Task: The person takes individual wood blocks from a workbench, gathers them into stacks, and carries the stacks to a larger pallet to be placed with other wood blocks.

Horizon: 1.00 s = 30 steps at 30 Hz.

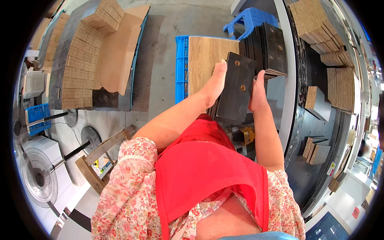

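While your left hand and right hand clasp the dark panels between them, right of centre in the head view, their long axis runs up the frame, leaning right, with your right hand nearer the black boards at upper right.

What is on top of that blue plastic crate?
A wood-grain board covers most of the blue plastic crate, hiding whatever lies beneath. The left hand and the black panels, held with the right hand too, hide part of the board.
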Each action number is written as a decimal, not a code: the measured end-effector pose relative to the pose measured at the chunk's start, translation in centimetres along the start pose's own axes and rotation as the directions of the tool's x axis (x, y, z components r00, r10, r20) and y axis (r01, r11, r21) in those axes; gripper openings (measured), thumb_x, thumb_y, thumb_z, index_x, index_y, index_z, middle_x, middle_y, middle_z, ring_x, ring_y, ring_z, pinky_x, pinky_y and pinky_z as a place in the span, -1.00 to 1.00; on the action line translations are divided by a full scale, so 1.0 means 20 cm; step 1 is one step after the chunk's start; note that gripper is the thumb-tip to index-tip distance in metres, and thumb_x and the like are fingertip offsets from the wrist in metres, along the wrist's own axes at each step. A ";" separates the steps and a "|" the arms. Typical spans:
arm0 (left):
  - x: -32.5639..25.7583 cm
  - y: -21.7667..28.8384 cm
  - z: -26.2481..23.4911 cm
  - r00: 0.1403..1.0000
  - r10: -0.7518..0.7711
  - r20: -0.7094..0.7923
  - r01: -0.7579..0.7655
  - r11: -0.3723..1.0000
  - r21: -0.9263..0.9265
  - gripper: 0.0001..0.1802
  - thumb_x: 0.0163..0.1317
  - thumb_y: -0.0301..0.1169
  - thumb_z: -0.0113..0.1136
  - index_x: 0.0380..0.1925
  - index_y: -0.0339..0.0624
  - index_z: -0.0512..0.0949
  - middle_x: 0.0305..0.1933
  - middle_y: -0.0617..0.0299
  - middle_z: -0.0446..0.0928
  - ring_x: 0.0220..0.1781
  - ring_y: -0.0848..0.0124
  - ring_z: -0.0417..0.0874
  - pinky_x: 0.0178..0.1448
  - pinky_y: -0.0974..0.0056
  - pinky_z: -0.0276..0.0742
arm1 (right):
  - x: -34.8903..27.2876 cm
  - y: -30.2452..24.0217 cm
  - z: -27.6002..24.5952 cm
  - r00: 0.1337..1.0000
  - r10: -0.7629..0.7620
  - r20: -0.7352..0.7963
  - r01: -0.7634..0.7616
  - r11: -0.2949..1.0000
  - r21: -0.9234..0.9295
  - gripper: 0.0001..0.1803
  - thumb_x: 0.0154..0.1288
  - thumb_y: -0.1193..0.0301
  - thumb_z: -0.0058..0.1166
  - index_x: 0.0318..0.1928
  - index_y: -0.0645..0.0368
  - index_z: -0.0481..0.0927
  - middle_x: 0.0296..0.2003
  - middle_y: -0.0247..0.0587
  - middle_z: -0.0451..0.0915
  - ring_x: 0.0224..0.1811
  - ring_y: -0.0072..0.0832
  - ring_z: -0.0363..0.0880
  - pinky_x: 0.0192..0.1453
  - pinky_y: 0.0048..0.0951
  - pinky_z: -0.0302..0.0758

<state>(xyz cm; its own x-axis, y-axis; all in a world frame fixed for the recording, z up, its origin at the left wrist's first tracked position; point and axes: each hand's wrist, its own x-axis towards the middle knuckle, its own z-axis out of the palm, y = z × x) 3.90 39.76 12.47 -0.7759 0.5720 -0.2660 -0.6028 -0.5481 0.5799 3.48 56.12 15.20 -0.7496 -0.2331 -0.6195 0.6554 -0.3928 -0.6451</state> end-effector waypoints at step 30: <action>-0.20 -0.50 -0.17 0.889 -0.083 -0.449 0.102 0.995 0.018 -0.22 0.47 0.14 -0.48 0.05 -0.34 0.52 -0.07 0.10 0.64 -0.05 0.33 0.65 0.09 0.26 0.52 | -0.04 0.57 -0.22 0.888 -0.294 0.353 0.459 0.589 -0.665 -0.58 0.51 0.28 -0.20 0.26 0.19 0.35 0.17 -0.17 0.47 0.12 -0.35 0.52 0.23 -0.33 0.50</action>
<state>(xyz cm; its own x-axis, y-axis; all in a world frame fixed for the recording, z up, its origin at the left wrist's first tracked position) 12.46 40.85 5.10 -0.7235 0.2802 -0.6309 -0.6754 -0.4760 0.5632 11.96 55.73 6.53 -0.8910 -0.4061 -0.2028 0.1037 0.2527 -0.9620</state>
